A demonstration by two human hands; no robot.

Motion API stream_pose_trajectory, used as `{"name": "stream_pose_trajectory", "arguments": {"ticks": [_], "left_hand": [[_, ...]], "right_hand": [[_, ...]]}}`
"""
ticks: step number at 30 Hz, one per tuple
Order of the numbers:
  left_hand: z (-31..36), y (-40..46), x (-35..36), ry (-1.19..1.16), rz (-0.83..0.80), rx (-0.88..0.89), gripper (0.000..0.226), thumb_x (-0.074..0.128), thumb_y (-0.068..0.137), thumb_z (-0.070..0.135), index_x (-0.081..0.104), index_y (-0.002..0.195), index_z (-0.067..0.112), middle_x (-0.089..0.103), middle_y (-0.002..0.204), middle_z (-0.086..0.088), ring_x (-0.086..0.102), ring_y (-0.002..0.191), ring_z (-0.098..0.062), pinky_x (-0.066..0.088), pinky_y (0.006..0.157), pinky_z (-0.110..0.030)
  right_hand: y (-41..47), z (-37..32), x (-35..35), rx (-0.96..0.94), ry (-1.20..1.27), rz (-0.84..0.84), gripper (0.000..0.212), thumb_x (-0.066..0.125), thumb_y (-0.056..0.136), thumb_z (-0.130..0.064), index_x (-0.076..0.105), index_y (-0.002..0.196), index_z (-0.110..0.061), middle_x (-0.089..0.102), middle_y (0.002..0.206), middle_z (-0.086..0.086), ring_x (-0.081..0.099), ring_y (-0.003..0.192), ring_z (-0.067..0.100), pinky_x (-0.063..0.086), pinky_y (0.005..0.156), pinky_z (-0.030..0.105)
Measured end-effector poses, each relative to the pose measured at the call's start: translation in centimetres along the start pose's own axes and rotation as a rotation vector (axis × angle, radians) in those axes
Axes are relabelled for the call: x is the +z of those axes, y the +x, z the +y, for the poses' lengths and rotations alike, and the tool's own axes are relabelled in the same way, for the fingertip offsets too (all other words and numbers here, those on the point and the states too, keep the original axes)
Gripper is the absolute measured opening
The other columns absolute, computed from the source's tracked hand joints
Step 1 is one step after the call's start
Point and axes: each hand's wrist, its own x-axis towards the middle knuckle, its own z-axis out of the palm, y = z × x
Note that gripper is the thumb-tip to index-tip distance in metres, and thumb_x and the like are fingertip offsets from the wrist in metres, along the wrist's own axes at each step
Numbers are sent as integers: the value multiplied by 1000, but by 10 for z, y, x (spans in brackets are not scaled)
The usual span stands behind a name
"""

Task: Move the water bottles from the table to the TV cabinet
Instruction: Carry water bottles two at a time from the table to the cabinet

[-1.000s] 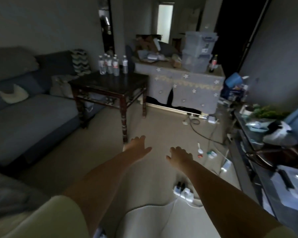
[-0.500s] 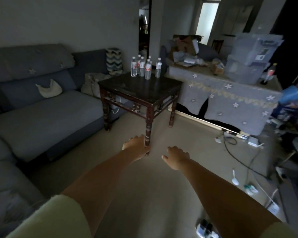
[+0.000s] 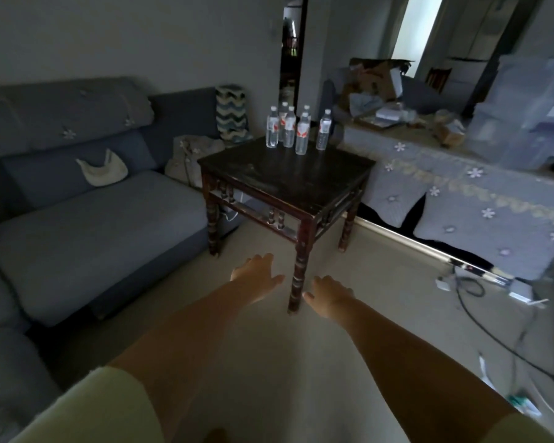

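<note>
While both arms reach forward over pale floor, six clear plastic water bottles (image 3: 293,129) with white caps and red-and-white labels stand in a tight cluster at the far edge of a dark square wooden bench (image 3: 285,179) with turned legs. Each bottle is upright, long axis vertical and cap pointing up; four stand toward the front of the cluster and two are partly hidden behind them. Most of the bench top in front of the bottles is bare wood, right out to its near corner. One left hand (image 3: 257,276) hangs low in the air with fingers spread and relaxed, holding nothing, just left of the bench's nearest leg. One right hand (image 3: 328,294) hangs just right of that same leg, fingers loosely extended, also holding nothing. Both hands are well short of the bottles and below the bench top. Pale yellow short sleeves (image 3: 87,410) show at the bottom of the view. To the left, one long grey-blue fabric sofa (image 3: 87,219) runs close beside the bench, leaving only a narrow gap; a small cream cushion (image 3: 102,171) leans on its backrest. To the right, a low surface draped in a grey cloth with white flowers (image 3: 461,193) sits just beyond the bench, carrying boxes and clutter too blurred to name. Open floor lies between the person and the bench, with dark cables (image 3: 480,318) trailing across it at the right.
</note>
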Motion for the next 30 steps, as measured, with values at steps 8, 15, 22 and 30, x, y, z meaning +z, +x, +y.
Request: {"name": "stream_pose_trajectory", "arguments": {"ticks": [8, 15, 22, 30], "left_hand": [[-91, 133, -81, 77, -12, 94, 58, 48, 97, 42, 33, 144, 14, 43, 143, -9, 44, 129, -25, 37, 102, -32], [-153, 233, -123, 115, -2, 59, 53, 49, 96, 42, 38, 139, 13, 46, 139, -12, 49, 121, -28, 44, 94, -36], [-127, 343, -123, 86, -87, 149, 55, 50, 94, 44, 40, 139, 14, 50, 137, -10, 55, 115, -28, 50, 90, -38], [-77, 507, -139, 99, -141, 75, 64, 48, 94, 51, 29, 146, 18, 39, 144, -9, 42, 130, -29, 41, 105, -43]], "right_hand": [[146, -93, -45, 23, 100, 10, 41, 39, 99, -45, 49, 127, -17, 56, 124, 10, 57, 112, 26, 46, 96, 43], [236, -150, -79, 12, 103, 80, 44, 42, 98, -43, 45, 134, -18, 52, 132, 9, 52, 120, 29, 41, 102, 49], [334, -121, -112, 117, 136, 66, 39, 40, 98, -44, 48, 125, -17, 51, 123, 10, 54, 110, 31, 43, 97, 46], [466, -51, -183, 129, 111, 59, 43, 37, 101, -43, 43, 132, -14, 46, 132, 12, 51, 118, 30, 42, 101, 47]]}}
